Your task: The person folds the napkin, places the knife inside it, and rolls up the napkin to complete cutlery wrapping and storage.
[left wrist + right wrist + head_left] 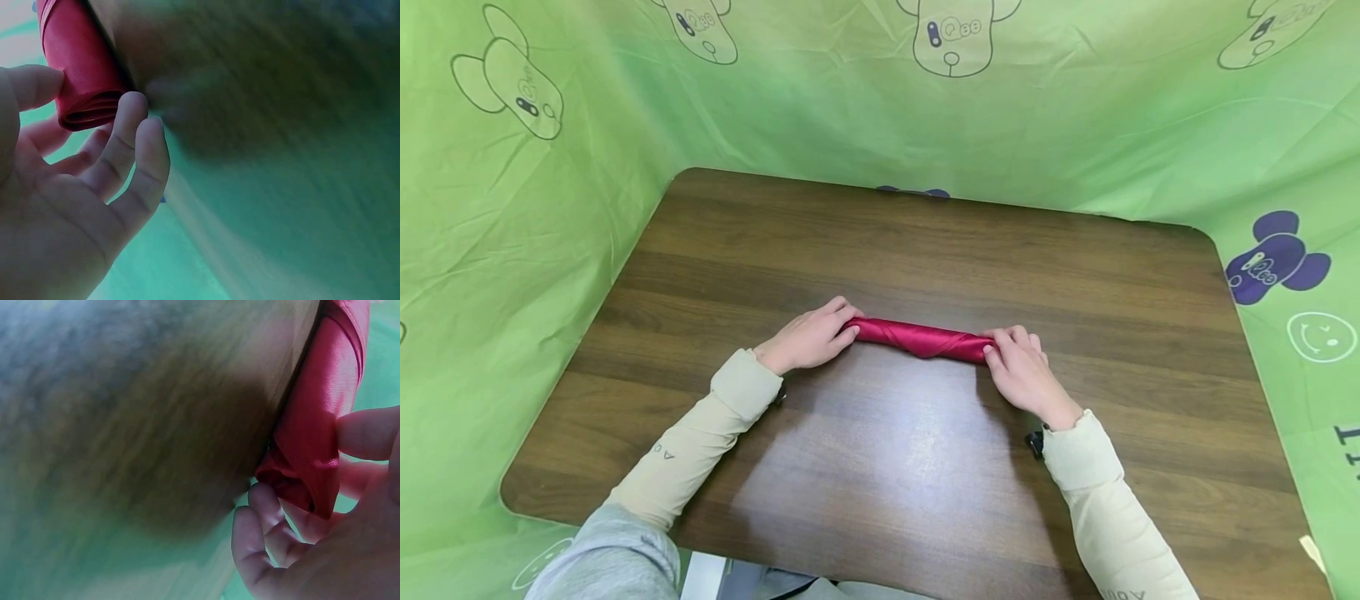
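Observation:
A shiny red cloth [917, 337], rolled into a long tube, lies across the middle of the table, with a small pointed corner on its near side. At its left end my left hand [812, 335] pinches the roll between thumb and fingers. The left wrist view shows folded layers at that end of the cloth [90, 75], with the thumb on one side and fingertips around the other. My right hand [1022, 371] holds the opposite end the same way. There, in the right wrist view, the cloth [319, 425] has a looser, open fold beside the fingertips.
The brown wood-grain table [887, 250] has rounded corners. Green printed fabric [820, 108] hangs behind it and along both sides. A small pale object [1312, 552] sits at the right edge. Dark wrist devices [1036, 443] show at both cuffs.

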